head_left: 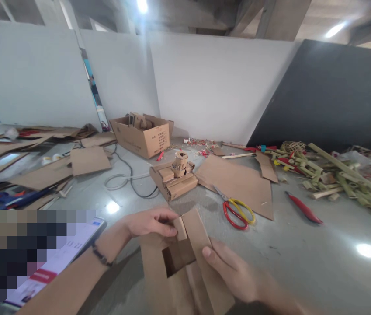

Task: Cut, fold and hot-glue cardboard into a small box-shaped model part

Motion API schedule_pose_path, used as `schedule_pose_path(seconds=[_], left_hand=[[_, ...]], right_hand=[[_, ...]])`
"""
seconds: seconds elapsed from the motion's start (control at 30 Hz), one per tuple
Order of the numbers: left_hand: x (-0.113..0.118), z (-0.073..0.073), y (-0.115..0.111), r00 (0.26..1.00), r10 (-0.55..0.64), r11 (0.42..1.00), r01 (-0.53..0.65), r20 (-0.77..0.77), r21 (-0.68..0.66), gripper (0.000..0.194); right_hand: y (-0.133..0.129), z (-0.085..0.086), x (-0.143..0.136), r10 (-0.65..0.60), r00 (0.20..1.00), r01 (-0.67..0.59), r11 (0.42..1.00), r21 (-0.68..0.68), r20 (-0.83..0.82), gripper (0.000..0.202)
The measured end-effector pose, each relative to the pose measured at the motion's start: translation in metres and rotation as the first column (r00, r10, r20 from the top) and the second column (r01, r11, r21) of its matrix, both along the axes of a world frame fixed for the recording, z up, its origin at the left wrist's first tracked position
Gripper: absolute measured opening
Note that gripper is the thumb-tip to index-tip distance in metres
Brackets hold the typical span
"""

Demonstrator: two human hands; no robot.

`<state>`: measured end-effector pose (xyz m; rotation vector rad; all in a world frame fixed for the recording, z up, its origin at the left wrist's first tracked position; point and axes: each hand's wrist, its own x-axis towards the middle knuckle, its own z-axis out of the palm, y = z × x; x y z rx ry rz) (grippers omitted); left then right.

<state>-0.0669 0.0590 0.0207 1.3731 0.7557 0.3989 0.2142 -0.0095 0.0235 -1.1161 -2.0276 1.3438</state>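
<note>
A folded cardboard piece (pixel 152 267) with a rectangular opening is held between my two hands at the bottom centre. My left hand (pixel 152 222) pinches its upper left edge, thumb on a small flap. On the right side, my right hand (pixel 229 267) grips a long upright panel, thumb on the near face and fingers behind it. Just beyond, a cardboard model (pixel 180 186) with a small round tower stands on the grey surface. Scissors (pixel 237 213) with red and yellow handles lie to its right, their blades by a flat cardboard sheet (pixel 244 183).
An open cardboard box (pixel 142 138) stands at the back. Cardboard scraps (pixel 90 161), a blue glue gun (pixel 16 199) and a phone (pixel 57 262) are on the left. A red knife (pixel 305 209) and bamboo pieces (pixel 345 179) lie right. A cable (pixel 131 175) curls behind my left hand.
</note>
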Motion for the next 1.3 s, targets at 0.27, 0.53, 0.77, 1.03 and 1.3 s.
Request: schedule_pose_path(seconds=[0.27,0.53,0.77,1.03,1.3], left_hand=[[0.006,0.004,-0.003,0.999,0.042,0.998,-0.041,-0.018,0.05,0.033],[0.007,0.013,-0.005,1.0,-0.003,0.996,0.004,-0.009,0.094,0.029],[0.008,0.01,-0.005,0.999,0.025,0.996,-0.024,-0.02,0.082,0.03],[0.009,0.007,-0.007,0.993,0.101,0.995,-0.1,-0.066,0.013,0.036],[0.004,0.004,-0.007,0.963,0.238,0.971,-0.236,-0.128,0.03,0.026]], right_hand=[[0.0,0.004,-0.003,0.071,0.997,-0.071,0.997,0.021,0.004,0.049],[0.001,-0.003,-0.001,0.091,0.995,-0.092,0.996,-0.012,-0.049,0.049],[0.002,-0.004,0.0,0.1,0.994,-0.102,0.994,-0.038,-0.046,0.051],[0.003,-0.005,-0.002,0.104,0.994,-0.104,0.995,-0.004,-0.045,0.049],[0.004,-0.003,-0.001,0.071,0.997,-0.071,0.997,-0.013,-0.028,0.051]])
